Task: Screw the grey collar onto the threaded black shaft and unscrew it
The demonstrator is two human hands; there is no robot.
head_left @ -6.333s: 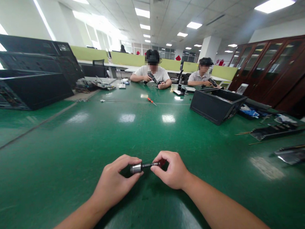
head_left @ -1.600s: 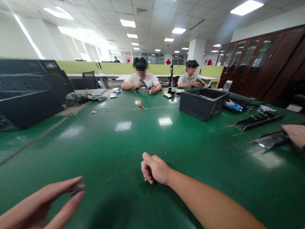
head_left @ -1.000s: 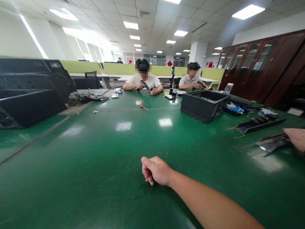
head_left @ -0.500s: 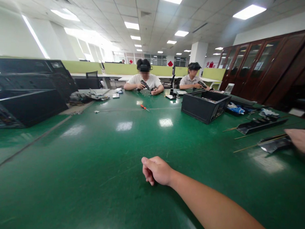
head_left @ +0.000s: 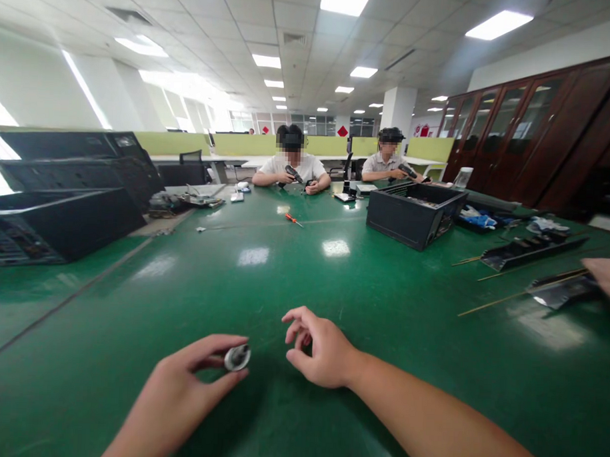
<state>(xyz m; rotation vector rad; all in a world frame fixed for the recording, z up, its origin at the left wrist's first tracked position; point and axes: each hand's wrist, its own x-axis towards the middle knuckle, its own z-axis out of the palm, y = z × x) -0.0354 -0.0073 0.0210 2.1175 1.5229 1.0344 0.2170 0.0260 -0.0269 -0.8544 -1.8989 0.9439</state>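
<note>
Between the thumb and fingertips of my left hand [head_left: 189,381] is a small round part [head_left: 237,357] with a pale rim and a dark grey middle; its exact kind is unclear. My left fingers are closed on its edges, just above the green tabletop [head_left: 222,299]. To the right, my right hand [head_left: 321,349] has its fingers curled and apart from the thumb, with nothing in them. It faces the round part across a short gap and does not touch it.
An orange-handled screwdriver [head_left: 292,219] lies further up the table. A black computer case [head_left: 395,218] stands at the right, with more cases [head_left: 100,215] at the left. Metal rails and thin rods [head_left: 529,253] lie far right. Two people across hold power drills.
My left hand has come into view from below, holding the round part. My right hand has turned and its fingers have spread from a closed pose. The view has shifted slightly.
</note>
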